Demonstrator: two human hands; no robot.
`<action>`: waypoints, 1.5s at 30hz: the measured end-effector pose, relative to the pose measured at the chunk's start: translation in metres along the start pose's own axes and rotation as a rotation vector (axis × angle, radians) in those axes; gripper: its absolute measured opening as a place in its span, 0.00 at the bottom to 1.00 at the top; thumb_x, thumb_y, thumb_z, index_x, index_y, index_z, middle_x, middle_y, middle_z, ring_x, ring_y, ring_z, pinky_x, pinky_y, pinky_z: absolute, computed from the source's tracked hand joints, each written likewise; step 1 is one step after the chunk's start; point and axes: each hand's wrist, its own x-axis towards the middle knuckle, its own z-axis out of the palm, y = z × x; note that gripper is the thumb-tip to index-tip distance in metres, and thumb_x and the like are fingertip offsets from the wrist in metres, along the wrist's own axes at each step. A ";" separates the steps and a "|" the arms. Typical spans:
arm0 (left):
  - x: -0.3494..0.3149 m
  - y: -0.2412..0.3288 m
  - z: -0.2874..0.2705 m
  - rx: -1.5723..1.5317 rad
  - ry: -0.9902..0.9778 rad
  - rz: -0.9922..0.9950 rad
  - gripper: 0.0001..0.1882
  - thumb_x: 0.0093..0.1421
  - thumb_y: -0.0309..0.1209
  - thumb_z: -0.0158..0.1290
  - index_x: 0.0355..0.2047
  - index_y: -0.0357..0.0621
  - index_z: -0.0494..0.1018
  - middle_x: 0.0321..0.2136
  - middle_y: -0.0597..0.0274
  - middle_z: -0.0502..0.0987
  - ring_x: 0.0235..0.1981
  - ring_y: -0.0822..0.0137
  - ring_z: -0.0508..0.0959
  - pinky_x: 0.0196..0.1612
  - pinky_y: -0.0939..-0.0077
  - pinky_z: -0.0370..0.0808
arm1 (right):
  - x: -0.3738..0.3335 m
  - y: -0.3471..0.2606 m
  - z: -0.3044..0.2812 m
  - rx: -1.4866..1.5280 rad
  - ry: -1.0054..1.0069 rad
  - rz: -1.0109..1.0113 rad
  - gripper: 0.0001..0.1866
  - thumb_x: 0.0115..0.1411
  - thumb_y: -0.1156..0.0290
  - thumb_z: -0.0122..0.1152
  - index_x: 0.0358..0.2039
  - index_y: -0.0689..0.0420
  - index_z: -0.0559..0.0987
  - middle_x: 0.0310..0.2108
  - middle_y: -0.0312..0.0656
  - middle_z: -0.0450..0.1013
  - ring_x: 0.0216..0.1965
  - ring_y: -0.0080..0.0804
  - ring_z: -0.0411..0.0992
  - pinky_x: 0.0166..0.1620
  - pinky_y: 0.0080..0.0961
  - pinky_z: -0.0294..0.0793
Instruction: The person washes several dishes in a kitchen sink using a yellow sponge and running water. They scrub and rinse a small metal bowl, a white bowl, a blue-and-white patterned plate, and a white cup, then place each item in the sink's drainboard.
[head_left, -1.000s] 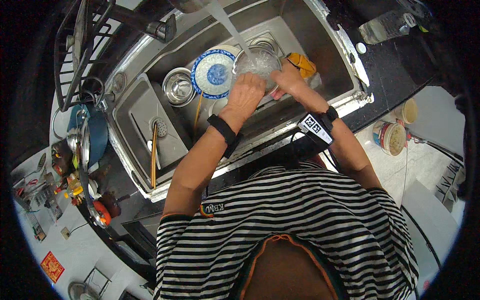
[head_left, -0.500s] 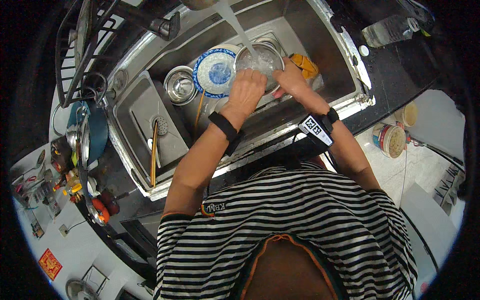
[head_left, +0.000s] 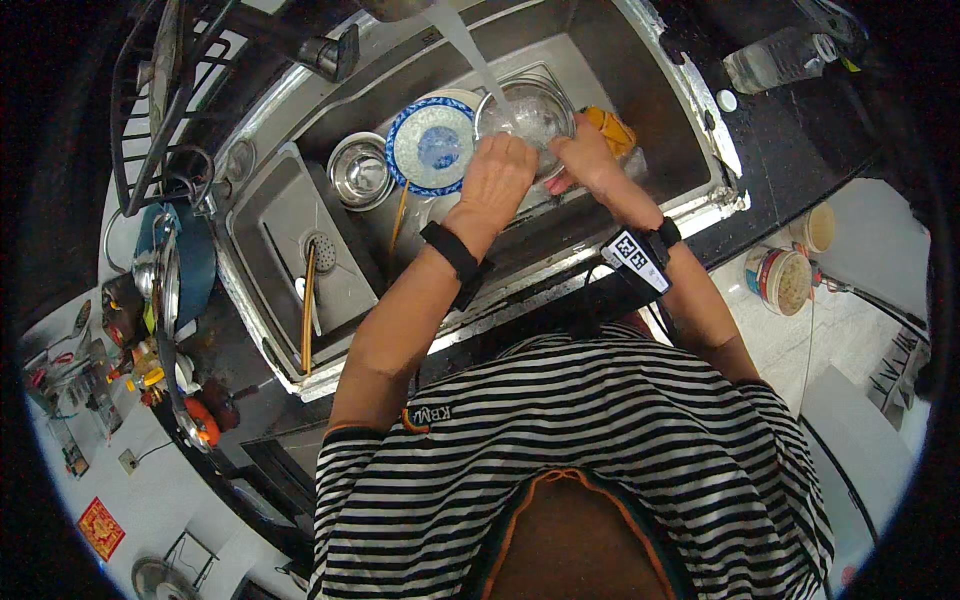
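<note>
Glass bowl (head_left: 527, 113) sat in the steel sink (head_left: 670, 110) under a stream of water (head_left: 470, 52), gripped at its near rim by the left hand (head_left: 497, 178) and right hand (head_left: 583, 158), close together. Just left lay a blue-and-white plate (head_left: 430, 147), then a small steel bowl (head_left: 359, 170); an orange sponge (head_left: 614, 128) sat right.

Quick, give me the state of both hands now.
Left hand: closed on the rim of the glass bowl.
Right hand: gripping the same glass bowl.
</note>
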 end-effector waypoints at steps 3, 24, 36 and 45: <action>0.001 -0.002 0.000 -0.050 0.039 -0.019 0.07 0.46 0.28 0.47 0.28 0.45 0.69 0.25 0.63 0.68 0.33 0.64 0.70 0.39 0.72 0.65 | -0.002 0.003 0.002 -0.071 0.005 -0.036 0.28 0.49 0.75 0.49 0.49 0.75 0.55 0.24 0.61 0.71 0.15 0.42 0.73 0.19 0.32 0.75; 0.001 -0.008 0.002 -0.008 0.222 -0.108 0.14 0.47 0.26 0.46 0.36 0.41 0.70 0.33 0.58 0.68 0.39 0.61 0.69 0.46 0.67 0.65 | -0.004 0.003 0.008 -0.249 0.006 -0.097 0.30 0.49 0.73 0.50 0.50 0.76 0.55 0.28 0.59 0.72 0.16 0.39 0.74 0.23 0.30 0.75; -0.005 -0.007 -0.005 -0.197 0.027 -0.032 0.07 0.44 0.26 0.48 0.27 0.44 0.68 0.28 0.59 0.70 0.35 0.60 0.70 0.42 0.68 0.67 | -0.003 0.001 0.006 -0.018 0.009 0.001 0.27 0.49 0.76 0.49 0.51 0.69 0.60 0.35 0.55 0.69 0.19 0.41 0.74 0.18 0.27 0.76; -0.004 -0.007 -0.006 -0.440 0.138 -0.115 0.41 0.38 0.22 0.59 0.55 0.39 0.54 0.46 0.46 0.61 0.52 0.45 0.59 0.54 0.59 0.59 | 0.002 0.011 0.017 -0.235 0.056 -0.236 0.23 0.51 0.72 0.51 0.45 0.70 0.60 0.29 0.59 0.72 0.17 0.40 0.74 0.20 0.31 0.75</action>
